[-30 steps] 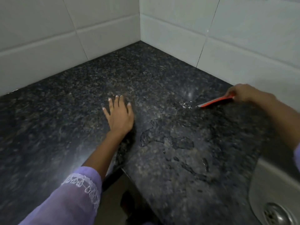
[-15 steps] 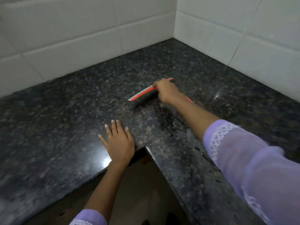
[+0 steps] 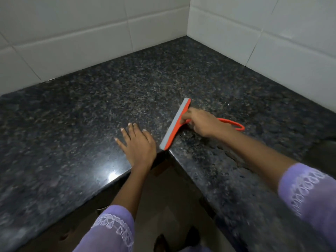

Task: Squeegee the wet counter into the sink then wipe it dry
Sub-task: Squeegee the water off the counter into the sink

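An orange squeegee with a grey rubber blade lies blade-down on the dark speckled granite counter, near the inner corner of its front edge. My right hand grips the squeegee where handle meets blade; the handle's loop sticks out behind my wrist. My left hand rests flat on the counter just left of the blade, fingers spread, holding nothing. Wet patches show on the counter right of the blade, under my right forearm. The sink is out of view.
White tiled walls close the counter at the back and right, meeting in a corner. The L-shaped counter's front edge drops to a brown floor where my feet stand.
My right hand carried the squeegee from the right side to the counter's middle, then drew it toward the inner front corner. The view turned left, so the sink left the frame. My left hand stayed flat.
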